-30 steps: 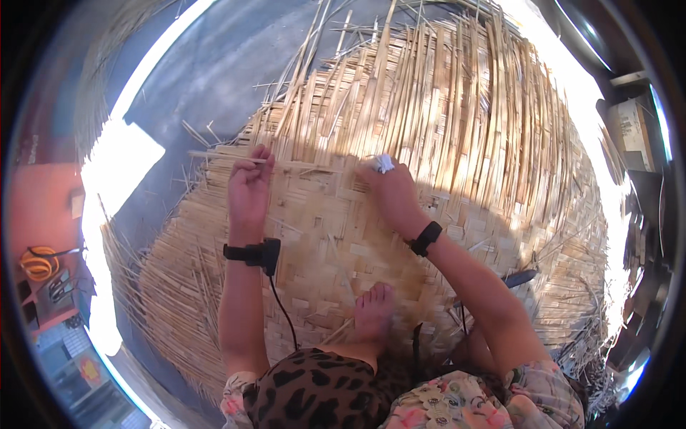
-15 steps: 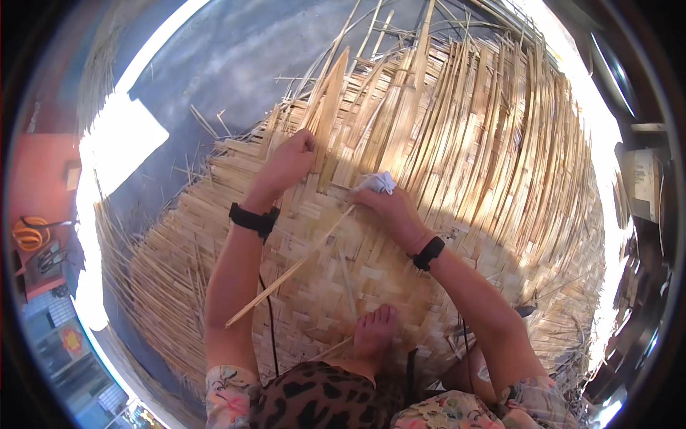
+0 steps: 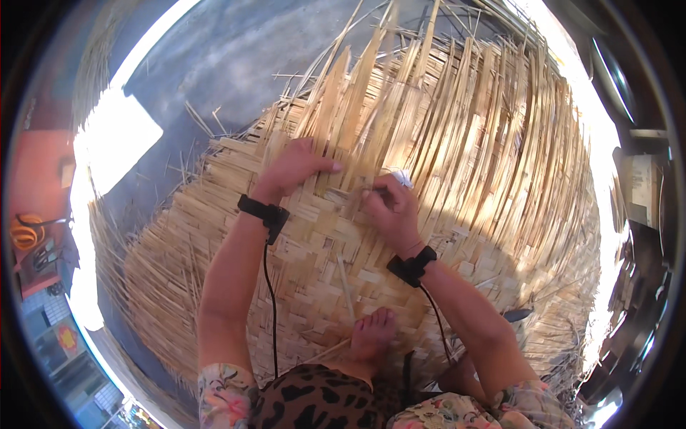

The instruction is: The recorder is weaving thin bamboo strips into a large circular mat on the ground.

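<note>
A pale, woven mat of split bamboo (image 3: 471, 143) spreads beneath me, with long loose strips standing out along its upper part. My left hand (image 3: 296, 164) lies on the strips left of centre, thumb stretched out to the right, fingertips partly hidden. Just right of it, my right hand (image 3: 389, 207) has curled fingers pinched low over the weave; whatever is between them is too blurred to name. A white wrapping (image 3: 400, 176) is on one of its fingers. A loose strip (image 3: 343, 279) lies on the weave below both hands.
My bare foot (image 3: 371, 332) rests on the mat. A dark tool (image 3: 516, 315) lies at the right. Grey ground (image 3: 200, 64) shows beyond the frayed edge. A red surface with an orange coil (image 3: 27, 232) is at the far left, wooden pieces (image 3: 643, 186) at the far right.
My left hand has moved up and right from where it held a strip, and now its thumb is extended. The slanting strip beside my right hand no longer shows there; that hand has turned and curled.
</note>
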Motion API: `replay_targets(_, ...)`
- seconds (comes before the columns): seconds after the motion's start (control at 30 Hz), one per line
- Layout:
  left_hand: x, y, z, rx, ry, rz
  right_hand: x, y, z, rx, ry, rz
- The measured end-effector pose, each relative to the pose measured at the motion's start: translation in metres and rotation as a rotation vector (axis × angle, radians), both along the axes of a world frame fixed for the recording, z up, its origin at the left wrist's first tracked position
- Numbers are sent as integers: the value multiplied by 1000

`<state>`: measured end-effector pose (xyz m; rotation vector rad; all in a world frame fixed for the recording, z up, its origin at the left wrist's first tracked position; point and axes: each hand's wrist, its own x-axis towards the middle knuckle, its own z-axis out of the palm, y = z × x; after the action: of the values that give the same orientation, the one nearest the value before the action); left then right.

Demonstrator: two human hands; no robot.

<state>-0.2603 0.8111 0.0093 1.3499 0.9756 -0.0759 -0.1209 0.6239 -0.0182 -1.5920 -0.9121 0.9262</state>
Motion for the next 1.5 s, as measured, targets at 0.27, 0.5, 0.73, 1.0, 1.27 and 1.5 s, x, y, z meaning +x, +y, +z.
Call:
replay_targets(0.27, -29, -15, -22, -63, -322, 113, -6, 35, -3, -215, -547, 186)
replay_targets(0.5, -52, -51, -40, 286, -236, 706, 4, 27, -4, -193, -56, 54)
replay_targets(0.73, -84, 7, -16, -109, -641, 895, -39, 87, 6, 86, -276, 230)
replay_targets(1.0, -53, 49, 4, 88, -190, 375, -33, 78, -11, 79, -295, 461)
replay_targets(1.27, -37, 64, 6, 272, 290, -22, -40, 78, -2, 111, -345, 381)
replay_targets(1.5, -75, 52, -23, -156, -163, 282, -57, 108, -3, -237, -293, -6)
